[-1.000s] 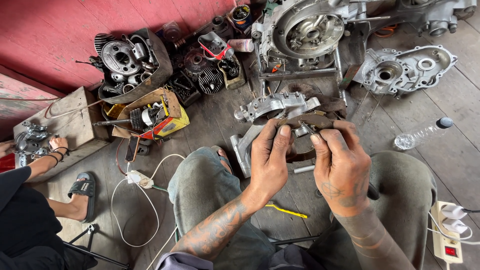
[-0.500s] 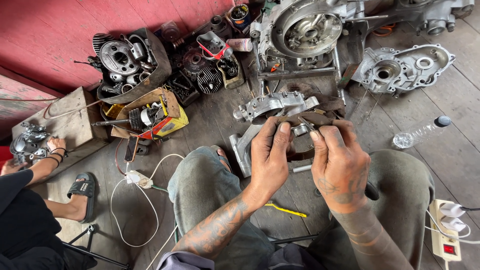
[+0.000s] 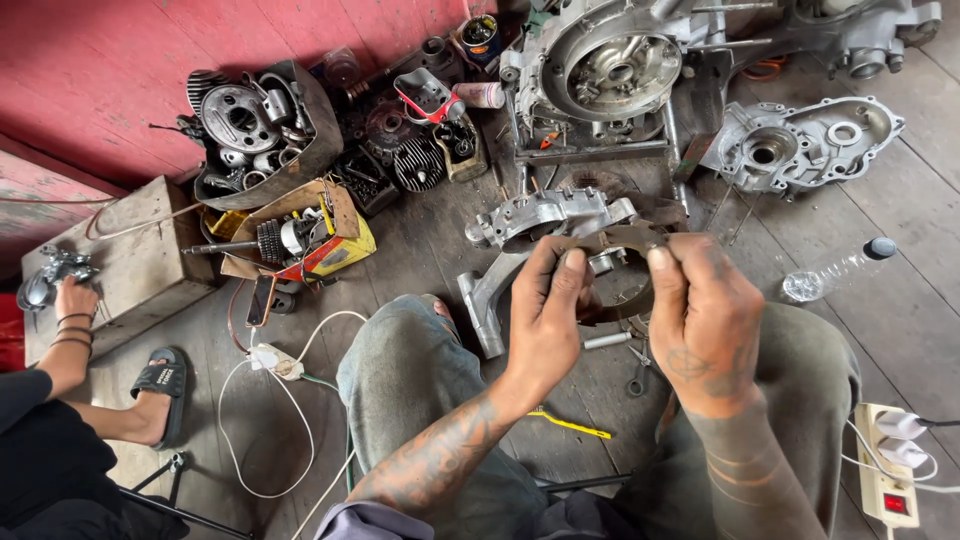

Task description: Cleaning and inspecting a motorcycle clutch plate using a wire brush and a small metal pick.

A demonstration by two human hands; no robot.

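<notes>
Gripping a thin, dark, curved flat gasket (image 3: 610, 243) at each end, left hand (image 3: 548, 310) and right hand (image 3: 705, 320) pinch it above the grey cast-metal engine casing (image 3: 545, 218).

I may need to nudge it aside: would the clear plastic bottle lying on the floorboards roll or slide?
The clear plastic bottle lies on its side, so a push would probably roll it. It looks nearly empty, hence likely light. Its thin wall would probably dent if squeezed.
</notes>
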